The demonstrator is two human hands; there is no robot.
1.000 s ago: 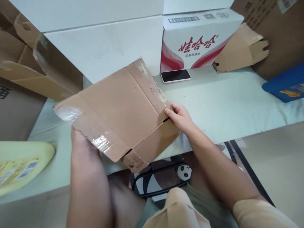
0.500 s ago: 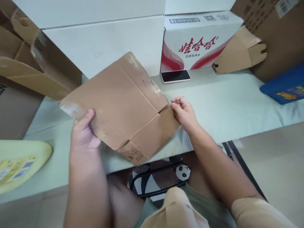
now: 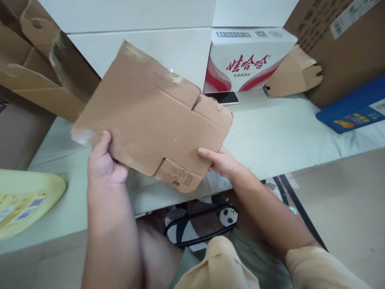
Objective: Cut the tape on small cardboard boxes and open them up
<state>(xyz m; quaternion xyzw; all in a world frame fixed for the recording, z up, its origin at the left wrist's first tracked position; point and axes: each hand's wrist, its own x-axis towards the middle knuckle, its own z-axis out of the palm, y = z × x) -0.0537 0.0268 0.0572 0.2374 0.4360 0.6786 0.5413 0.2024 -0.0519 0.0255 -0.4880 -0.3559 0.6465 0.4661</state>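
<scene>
A flattened brown cardboard box (image 3: 147, 116) is held up over the pale green cloth, tilted, with creases and small end flaps showing. My left hand (image 3: 105, 160) grips its lower left edge, thumb on top and fingers hidden underneath. At the right end, my right hand (image 3: 219, 160) pinches the near edge between a thumb on the upper face and fingers below. Printed marks show on the flap at the near side. Behind the cardboard's far corner lies a phone (image 3: 228, 98), partly covered by it.
A white and red carton (image 3: 246, 64) stands at the back beside white boxes (image 3: 144, 44). Open cardboard boxes (image 3: 36, 92) are at left, above a yellow-green bottle (image 3: 36, 200). On the right are a small folded carton (image 3: 291, 76), a blue package (image 3: 355, 108) and a large brown box (image 3: 339, 60).
My right hand has moved from the far right corner down to the near right edge and now clasps it. The cardboard has turned slightly, and its right end flap lies opened out.
</scene>
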